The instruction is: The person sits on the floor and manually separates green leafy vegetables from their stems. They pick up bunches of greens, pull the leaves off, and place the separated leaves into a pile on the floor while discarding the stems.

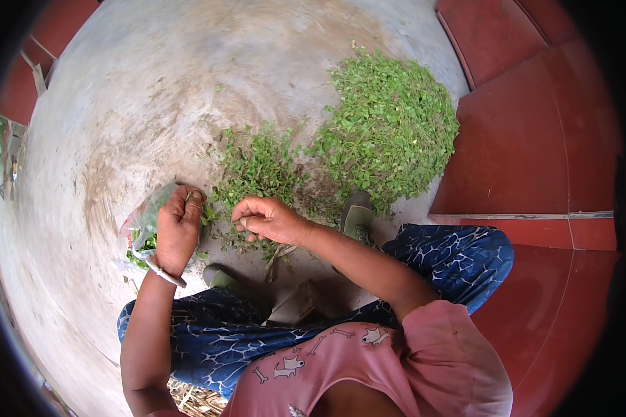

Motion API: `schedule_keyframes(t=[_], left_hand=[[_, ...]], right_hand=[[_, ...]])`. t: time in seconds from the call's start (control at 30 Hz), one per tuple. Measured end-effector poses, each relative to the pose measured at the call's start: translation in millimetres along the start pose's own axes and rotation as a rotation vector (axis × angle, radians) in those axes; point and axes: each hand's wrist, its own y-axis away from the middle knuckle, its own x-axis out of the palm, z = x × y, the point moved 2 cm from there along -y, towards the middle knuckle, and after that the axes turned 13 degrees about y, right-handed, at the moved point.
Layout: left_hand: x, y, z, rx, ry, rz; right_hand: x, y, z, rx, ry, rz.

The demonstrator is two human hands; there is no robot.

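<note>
Your left hand (177,229) is curled shut around a sprig of greens, held right at the mouth of the clear plastic bag (140,233) lying on the concrete floor (132,104) by your left knee. Your right hand (264,217) pinches thin stems between thumb and fingertips, just above the smaller loose heap of leafy stalks (257,167) in front of you. Judging by how things lie, you are well short of done: the bag holds only a modest clump of leaves, the small heap is thinly spread, and the large pile of greens (393,128) beyond your right foot looks untouched. A few bare stems (279,254) lie under your right wrist. For room, the floor is open to your left and ahead; on your right the red step (522,146) rises close beside the big pile, and your sandalled feet (357,219) sit near the heaps.
</note>
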Motion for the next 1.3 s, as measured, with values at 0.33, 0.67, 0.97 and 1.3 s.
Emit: schedule_keyframes(t=[0.33, 0.67, 0.97, 1.3], left_hand=[[-6, 8, -20, 0.245, -0.058, 0.045], [-6, 8, -25, -0.036, 0.352, 0.067], [-8, 7, -33, -0.104, 0.426, -0.046], [-14, 11, -32, -0.039, 0.268, -0.161]], right_hand=[[-220, 1, -89, 0.525, 1.487, -0.659], [-240, -22, -104, 0.431, 1.592, -0.584], [-192, 6, 21, 0.152, 0.302, -0.419], [-148, 14, 29, 0.200, 0.068, -0.315]])
